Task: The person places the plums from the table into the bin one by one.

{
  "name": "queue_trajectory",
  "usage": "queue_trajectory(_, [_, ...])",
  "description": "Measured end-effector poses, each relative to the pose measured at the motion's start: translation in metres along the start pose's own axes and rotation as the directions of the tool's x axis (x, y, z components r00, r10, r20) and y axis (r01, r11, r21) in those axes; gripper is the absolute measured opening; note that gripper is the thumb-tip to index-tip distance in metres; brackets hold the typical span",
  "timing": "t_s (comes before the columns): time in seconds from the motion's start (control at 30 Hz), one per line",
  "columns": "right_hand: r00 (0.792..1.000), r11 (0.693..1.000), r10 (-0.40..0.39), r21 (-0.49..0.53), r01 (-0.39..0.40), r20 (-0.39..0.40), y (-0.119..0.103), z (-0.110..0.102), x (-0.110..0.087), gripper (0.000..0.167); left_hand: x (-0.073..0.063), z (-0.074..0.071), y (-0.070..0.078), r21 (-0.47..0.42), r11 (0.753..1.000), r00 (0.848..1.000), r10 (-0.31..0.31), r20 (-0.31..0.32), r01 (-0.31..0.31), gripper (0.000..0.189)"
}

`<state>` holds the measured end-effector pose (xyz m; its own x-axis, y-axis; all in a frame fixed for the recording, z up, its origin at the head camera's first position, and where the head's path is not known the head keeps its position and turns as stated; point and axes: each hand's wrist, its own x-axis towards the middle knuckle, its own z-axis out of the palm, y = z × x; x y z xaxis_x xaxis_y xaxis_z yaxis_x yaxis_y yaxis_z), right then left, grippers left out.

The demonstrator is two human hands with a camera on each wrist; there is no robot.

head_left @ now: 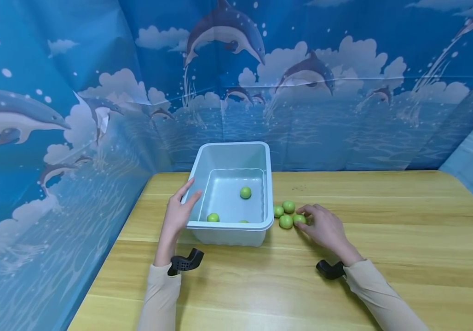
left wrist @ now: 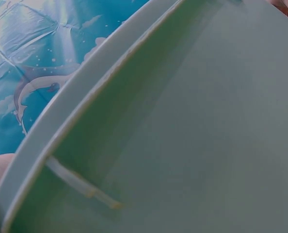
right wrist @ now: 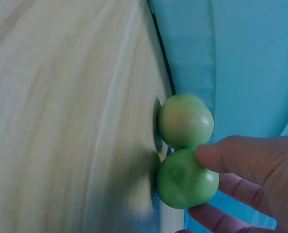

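Note:
A pale blue plastic bin (head_left: 232,226) stands on the wooden table. My left hand (head_left: 177,209) holds its left rim, the thumb over the inner side and the fingers along the outside. In the left wrist view, the bin's rim (left wrist: 61,114) runs diagonally past a bit of that hand. Right of the bin, my right hand (head_left: 323,226) pinches a small round green fruit (right wrist: 185,182) between thumb and fingers. Another green fruit (right wrist: 185,120) touches it, and several lie clustered there, including one green fruit (head_left: 285,221) in front. Inside the bin are three more, one green fruit (head_left: 245,192) near the middle.
The wooden table (head_left: 406,230) extends to the right and toward the front. Behind it and along the left hangs a blue dolphin-print sheet (head_left: 323,128). A black wrist device (head_left: 187,261) sits on the left wrist, and another black device (head_left: 330,270) on the right.

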<state>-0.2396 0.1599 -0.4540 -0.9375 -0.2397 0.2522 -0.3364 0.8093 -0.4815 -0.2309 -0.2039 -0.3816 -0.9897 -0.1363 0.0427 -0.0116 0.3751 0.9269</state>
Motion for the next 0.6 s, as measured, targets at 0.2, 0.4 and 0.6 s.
queue_trajectory(0.2, [0.999,1.0,0.026,0.015,-0.026,0.021,0.0012,-0.0009,0.0002,0.028,0.0,-0.0001,0.0001,0.001,1.0,1.0,0.004,0.001,-0.004,0.059])
queue_trajectory(0.4, [0.999,0.999,0.034,0.024,-0.035,0.037,0.0016,-0.0002,-0.0007,0.029,-0.0004,0.0,0.0006,0.003,1.0,1.0,0.003,-0.004,-0.003,0.058])
queue_trajectory(0.6, [0.999,0.999,0.027,0.034,-0.028,0.033,0.0014,0.0011,-0.0024,0.028,-0.0002,0.0,0.0002,0.001,1.0,1.0,-0.004,-0.005,0.004,0.058])
